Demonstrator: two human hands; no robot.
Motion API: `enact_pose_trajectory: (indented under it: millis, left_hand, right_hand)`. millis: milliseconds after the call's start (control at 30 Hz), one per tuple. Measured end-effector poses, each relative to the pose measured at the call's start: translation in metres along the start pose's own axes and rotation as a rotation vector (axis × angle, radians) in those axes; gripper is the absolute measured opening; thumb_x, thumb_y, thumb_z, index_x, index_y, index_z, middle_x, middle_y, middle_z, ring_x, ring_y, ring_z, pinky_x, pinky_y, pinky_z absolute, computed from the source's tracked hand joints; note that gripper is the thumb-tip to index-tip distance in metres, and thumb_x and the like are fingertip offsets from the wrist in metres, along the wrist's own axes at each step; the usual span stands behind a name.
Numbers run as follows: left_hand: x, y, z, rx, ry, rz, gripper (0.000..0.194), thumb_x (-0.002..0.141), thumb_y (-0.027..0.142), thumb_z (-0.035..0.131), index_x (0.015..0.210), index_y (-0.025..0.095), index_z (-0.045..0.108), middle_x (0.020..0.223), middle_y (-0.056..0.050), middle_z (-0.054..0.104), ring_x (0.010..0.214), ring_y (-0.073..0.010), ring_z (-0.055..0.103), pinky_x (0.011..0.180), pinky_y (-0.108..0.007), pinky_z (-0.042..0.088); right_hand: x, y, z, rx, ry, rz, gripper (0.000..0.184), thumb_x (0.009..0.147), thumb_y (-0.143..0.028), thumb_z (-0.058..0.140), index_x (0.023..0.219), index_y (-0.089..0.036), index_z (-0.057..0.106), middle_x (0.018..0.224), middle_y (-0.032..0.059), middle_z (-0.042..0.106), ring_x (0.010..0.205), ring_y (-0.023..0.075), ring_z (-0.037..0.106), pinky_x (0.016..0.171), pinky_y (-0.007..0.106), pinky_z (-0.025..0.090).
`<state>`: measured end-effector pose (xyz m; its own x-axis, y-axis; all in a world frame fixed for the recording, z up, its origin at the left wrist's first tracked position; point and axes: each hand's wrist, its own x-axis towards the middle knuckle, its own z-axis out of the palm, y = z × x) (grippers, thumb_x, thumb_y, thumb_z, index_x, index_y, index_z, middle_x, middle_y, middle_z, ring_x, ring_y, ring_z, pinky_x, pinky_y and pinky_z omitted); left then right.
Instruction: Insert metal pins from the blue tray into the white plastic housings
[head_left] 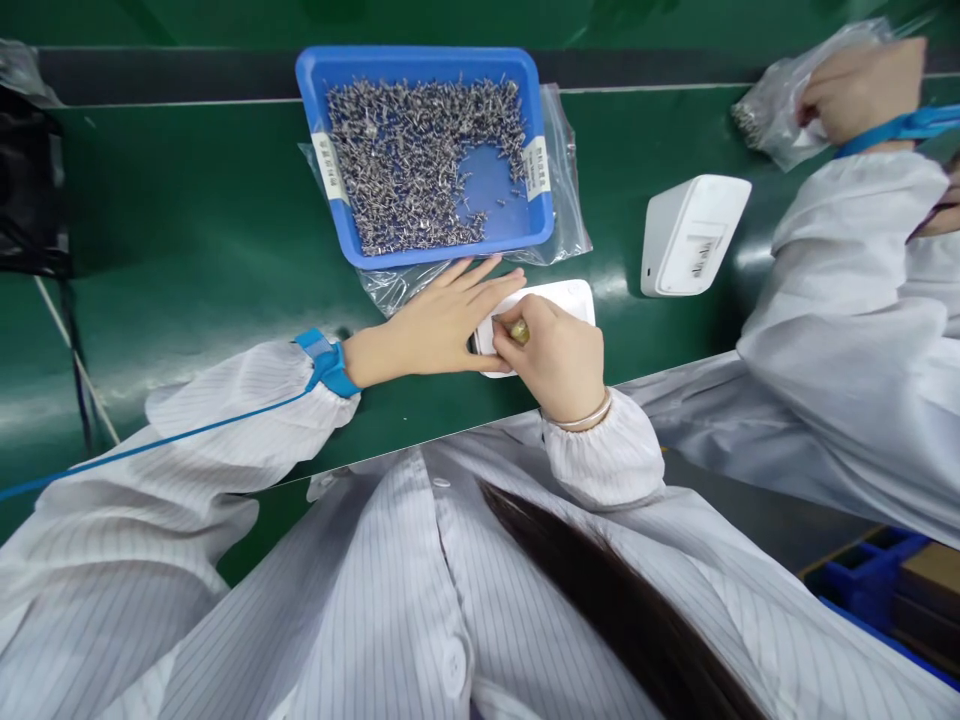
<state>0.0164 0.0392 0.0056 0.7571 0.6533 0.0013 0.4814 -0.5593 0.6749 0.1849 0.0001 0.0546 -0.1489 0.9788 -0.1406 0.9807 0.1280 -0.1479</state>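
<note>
We find the white device (571,296) flat on the green bench (187,200), near the bench's front edge and just below the blue tray, partly covered by both hands. Our right hand (559,350) rests over it with the fingers closed around a small yellowish piece (519,331); most of that piece is hidden in the grip, so we cannot tell its full shape. Our left hand (431,330) lies flat with its fingers straight and spread, gripping nothing that we can see; its thumb and forefinger reach the device's left side, and the other fingertips come close to the tray. On the left wrist we wear a blue band (330,362) with a cord, on the right a thin bracelet (589,414). Beyond the hands, the blue tray (491,180) holds a thick spread of small metal screws (409,165), with a bare patch toward its right side, and clear plastic bags (566,190) lie beneath it. Farther right, we see a second white device (697,237) with a printed label upward, well apart from ours. Past it, a co-worker's hand (862,90) grips a clear bag (780,95) with small metal pieces inside.
</note>
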Motion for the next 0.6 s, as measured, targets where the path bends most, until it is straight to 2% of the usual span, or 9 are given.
enact_pose_trajectory:
  millis: [100, 333, 600]
  left_hand:
    - [0.0, 0.0, 0.0, -0.008, 0.004, 0.005, 0.095, 0.088, 0.074, 0.052, 0.158, 0.015, 0.025, 0.164, -0.011, 0.031, 0.157, -0.034, 0.014, 0.128, -0.052, 0.006]
    - [0.0, 0.001, 0.001, -0.003, 0.001, 0.0, 0.095, 0.089, 0.074, 0.05, 0.158, 0.013, 0.025, 0.164, -0.012, 0.031, 0.157, -0.0336, 0.013, 0.129, -0.051, 0.005]
    - [0.001, 0.003, -0.001, -0.028, -0.01, 0.0, 0.092, 0.091, 0.069, 0.051, 0.158, 0.013, 0.024, 0.165, -0.013, 0.03, 0.156, -0.0347, 0.017, 0.128, -0.055, 0.005]
  right_hand:
    - [-0.002, 0.001, 0.002, 0.014, 0.012, -0.049, 0.02, 0.092, -0.031, 0.052, 0.094, -0.018, 0.066, 0.093, 0.0045, 0.072, 0.073, 0.0162, 0.062, 0.057, 0.028, 0.022]
    - [-0.003, 0.008, 0.003, 0.05, 0.061, -0.042, 0.023, 0.095, -0.035, 0.053, 0.088, -0.02, 0.069, 0.09, 0.0015, 0.073, 0.075, 0.0148, 0.064, 0.058, 0.026, 0.025]
    - [0.004, 0.01, -0.001, 0.011, -0.02, -0.098, 0.026, 0.094, -0.037, 0.053, 0.088, -0.019, 0.071, 0.086, 0.0027, 0.073, 0.075, 0.0167, 0.064, 0.06, 0.028, 0.029]
